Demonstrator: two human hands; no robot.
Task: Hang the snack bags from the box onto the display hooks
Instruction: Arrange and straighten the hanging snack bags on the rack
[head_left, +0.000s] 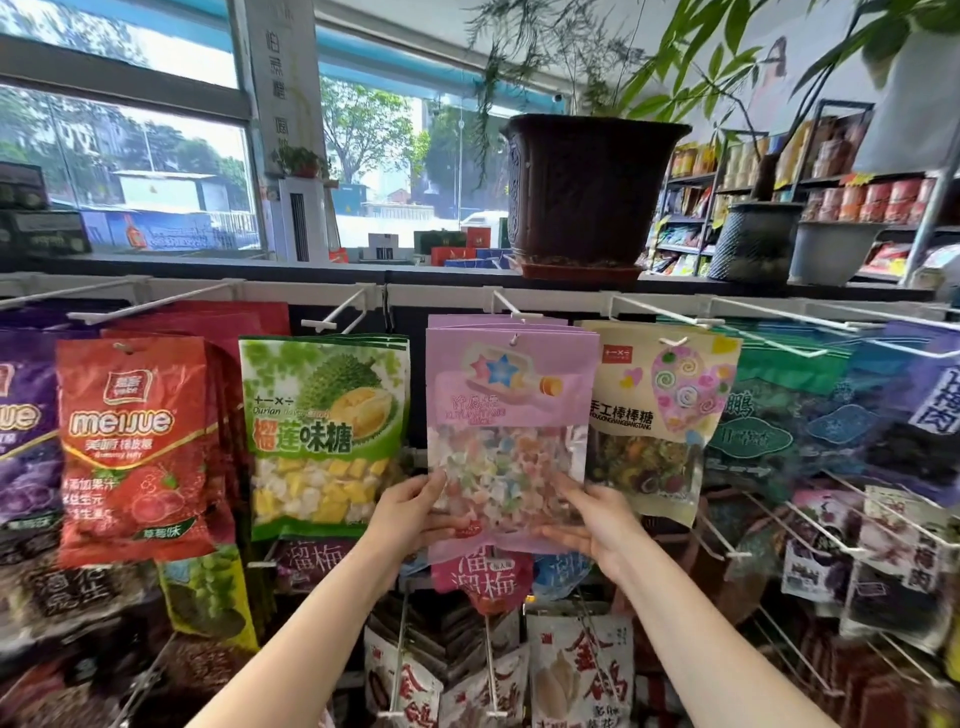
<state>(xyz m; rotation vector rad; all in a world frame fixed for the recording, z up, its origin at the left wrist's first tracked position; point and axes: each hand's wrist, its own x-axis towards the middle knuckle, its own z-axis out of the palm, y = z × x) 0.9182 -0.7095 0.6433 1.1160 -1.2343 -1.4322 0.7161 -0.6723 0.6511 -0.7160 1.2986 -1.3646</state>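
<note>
- Fingers of the left hand (410, 512) are curled around the lower left edge of the pink candy bag (506, 441), thumb on the front of the clear window, the rest behind it.
- Fingers of the right hand (597, 525) grip the lower right corner the same way: thumb across the front near the bottom seam, the other fingers tucked behind the bag.
- That bag hangs upright with its long axis vertical, printed face toward the person, its punched hole at the top on a white display hook (511, 314) in the top row; more pink bags sit behind it on the same hook.
- Its upper half shows coloured stars, and pale lettering I cannot read with certainty; the lower window shows small pastel candies.
- Just to its left hangs a green durian candy bag (324, 436), marked "Durian" with large Chinese characters 榴莲味糖.
- Further left is a red bag (137, 452) branded "meijue".
- Touching the pink bag's right edge is a cream lollipop bag (660, 415) reading 手工棒棒糖 and "SHOUGONGBANGBANGTANG".
- Below the hands, a lower row carries a pink bag (483, 577) with 溜溜梅.
- On the shelf above the hooks stands a dark brown plant pot (582, 192).
</note>
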